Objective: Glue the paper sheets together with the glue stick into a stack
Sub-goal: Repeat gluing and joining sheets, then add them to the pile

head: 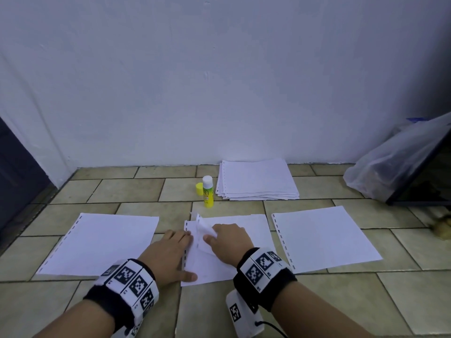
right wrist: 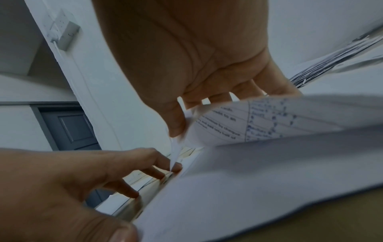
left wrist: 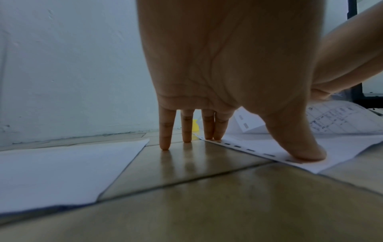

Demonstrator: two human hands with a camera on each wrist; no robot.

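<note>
Three single sheets lie in a row on the tiled floor (head: 341, 301): the left sheet (head: 102, 242), the middle sheet (head: 253, 228) and the right sheet (head: 324, 237). Behind them, against the wall (head: 219, 81), sits the paper pile (head: 258, 179). Just left of the pile stands the glue stick (head: 208, 191), with its cap (head: 199, 188) on the floor beside it. A plastic bag (head: 395, 162) lies at far right.

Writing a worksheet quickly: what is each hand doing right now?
Left hand: open, fingers straight, pressing the middle sheet's punched edge.
Right hand: pinching the top sheet's lifted corner.
</note>
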